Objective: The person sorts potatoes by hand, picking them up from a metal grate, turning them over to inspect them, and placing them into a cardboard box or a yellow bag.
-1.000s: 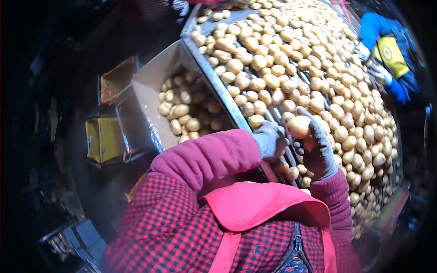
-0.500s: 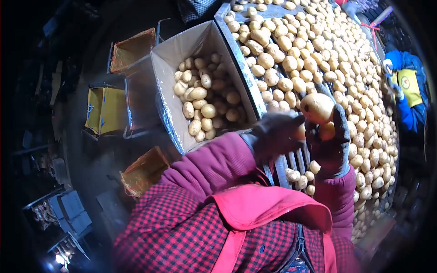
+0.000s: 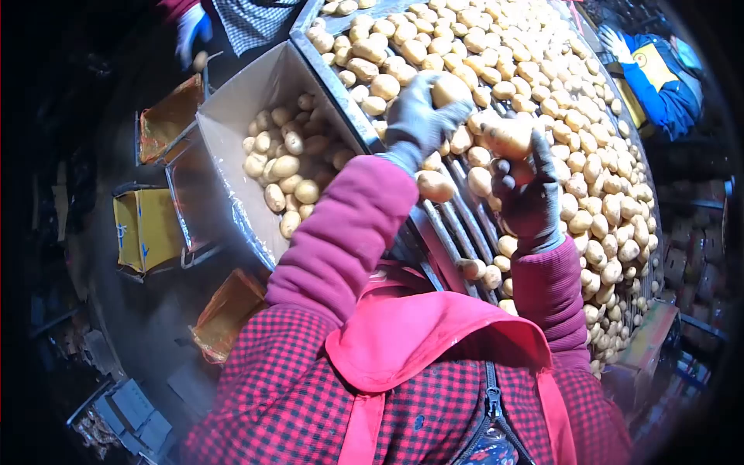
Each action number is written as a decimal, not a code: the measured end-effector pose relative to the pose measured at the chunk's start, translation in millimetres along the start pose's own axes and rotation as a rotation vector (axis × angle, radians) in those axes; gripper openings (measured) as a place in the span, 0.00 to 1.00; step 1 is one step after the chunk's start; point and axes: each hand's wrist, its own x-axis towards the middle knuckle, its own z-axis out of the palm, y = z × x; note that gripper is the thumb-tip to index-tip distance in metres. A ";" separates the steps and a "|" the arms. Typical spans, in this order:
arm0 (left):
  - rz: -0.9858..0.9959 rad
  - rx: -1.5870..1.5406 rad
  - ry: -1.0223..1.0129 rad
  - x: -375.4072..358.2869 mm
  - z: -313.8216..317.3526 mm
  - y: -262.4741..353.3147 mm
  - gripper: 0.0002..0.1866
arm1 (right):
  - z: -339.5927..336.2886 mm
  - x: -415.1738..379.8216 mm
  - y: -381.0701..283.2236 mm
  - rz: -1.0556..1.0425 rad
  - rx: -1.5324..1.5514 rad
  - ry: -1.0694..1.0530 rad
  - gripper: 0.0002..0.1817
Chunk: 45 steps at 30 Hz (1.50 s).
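My left hand point(image 3: 422, 120), in a grey glove, reaches over the potatoes with its fingers and thumb around a potato point(image 3: 451, 91). My right hand point(image 3: 533, 194), in a darker glove, holds a large potato point(image 3: 508, 138) upright in its fingers. A second potato point(image 3: 521, 170) shows in the shade beneath it, against the palm. Both hands are above a roller table point(image 3: 474, 203) heaped with loose potatoes point(image 3: 566, 124). Another potato point(image 3: 435, 187) lies on the rollers just below my left wrist.
A lined carton point(image 3: 232, 155) partly filled with potatoes stands against the table's left edge. Farther left are a yellow box point(image 3: 147, 229) and orange-brown boxes point(image 3: 170, 120). A gloved hand point(image 3: 194, 31) of another person is at top left; a person in blue point(image 3: 666, 85) works across the table.
My left hand has moved up and away from my right hand to a potato on the heap. My right hand still holds its potato. The view has shifted, and another person's hand appears top left.
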 end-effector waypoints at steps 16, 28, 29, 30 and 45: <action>0.433 1.232 0.117 -128.8 -155.7 71.8 0.29 | 17.1 -21.1 81.7 0.118 -0.732 -0.329 0.24; 0.416 1.178 -1.407 -142.0 66.8 10.9 0.33 | -140.7 -104.5 -0.1 -0.292 -1.323 0.375 0.25; 0.406 1.109 -1.371 -140.6 66.9 7.7 0.32 | -148.0 -105.1 3.3 -0.270 -1.471 0.365 0.27; 0.393 1.042 -1.331 -137.7 62.3 1.8 0.31 | -146.5 -103.3 3.5 -0.285 -1.607 0.364 0.28; -0.236 0.428 -0.745 -113.5 37.2 -7.7 0.31 | -112.7 -51.4 -12.1 -0.088 -1.740 0.222 0.25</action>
